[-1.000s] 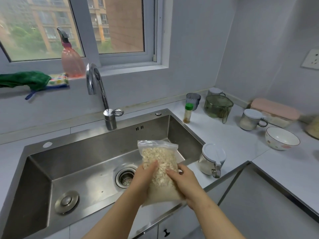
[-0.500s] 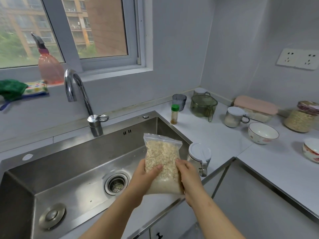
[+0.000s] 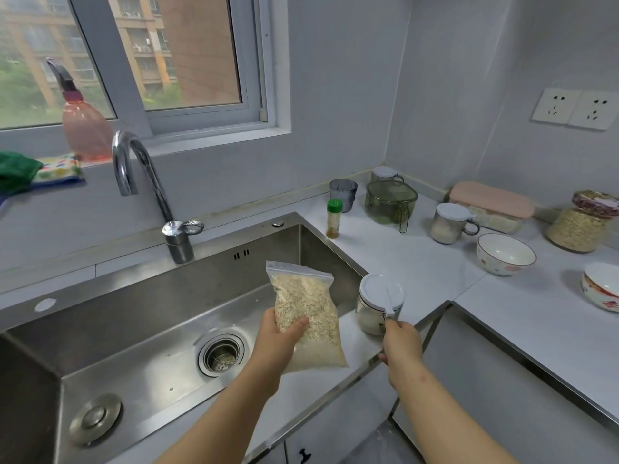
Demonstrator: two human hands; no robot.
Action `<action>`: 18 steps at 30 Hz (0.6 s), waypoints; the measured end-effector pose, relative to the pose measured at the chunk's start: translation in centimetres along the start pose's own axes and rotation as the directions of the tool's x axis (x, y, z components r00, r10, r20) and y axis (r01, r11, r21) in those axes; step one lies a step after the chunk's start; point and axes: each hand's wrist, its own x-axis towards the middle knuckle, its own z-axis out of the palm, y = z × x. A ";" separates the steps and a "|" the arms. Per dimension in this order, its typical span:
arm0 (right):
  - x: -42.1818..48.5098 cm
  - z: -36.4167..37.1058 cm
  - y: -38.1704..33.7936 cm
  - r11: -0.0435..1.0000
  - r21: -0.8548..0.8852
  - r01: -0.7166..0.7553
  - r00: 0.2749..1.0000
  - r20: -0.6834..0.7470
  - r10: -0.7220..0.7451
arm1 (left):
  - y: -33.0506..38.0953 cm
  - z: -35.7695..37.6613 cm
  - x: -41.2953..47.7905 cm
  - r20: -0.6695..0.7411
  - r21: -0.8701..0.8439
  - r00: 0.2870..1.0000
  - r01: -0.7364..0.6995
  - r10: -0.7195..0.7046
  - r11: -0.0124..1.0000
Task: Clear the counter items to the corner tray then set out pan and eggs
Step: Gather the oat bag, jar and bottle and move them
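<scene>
over the near rim of the sink (image 3: 150, 296), the left grip (image 3: 279, 339) is wrapped round a zip bag (image 3: 306, 303) of pale flakes, held upright. just right of it, the right grip (image 3: 400, 343) curls on the handle of a white-lidded jar (image 3: 380, 296), which stands on the surface (image 3: 418, 262) at the sink's corner with something white low inside. farther back stand an empty bowl (image 3: 505, 253), a lidded mug (image 3: 450, 222) of white grains, a green-capped spice bottle (image 3: 334, 218), a green tub (image 3: 390, 202) with unclear contents, a pink-lidded box (image 3: 490, 205) and an oat jar (image 3: 582, 226). a second bowl (image 3: 601, 286) is cut off at the right edge.
</scene>
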 end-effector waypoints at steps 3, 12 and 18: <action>0.4 0.1 0.1 1.000 -0.021 0.023 0.999 0.031 -0.022 | 0.0 0.1 0.3 0.006 0.011 1.000 0.013 -0.013 1.000; 0.6 -0.3 -0.5 1.000 -0.001 -0.022 0.992 0.122 0.022 | -0.3 0.5 1.2 -0.036 -0.007 0.999 0.001 -0.001 1.000; -0.3 -1.2 0.9 0.996 0.090 -0.014 1.000 0.028 0.011 | -0.4 0.9 1.8 0.011 -0.019 1.000 -0.007 0.007 1.000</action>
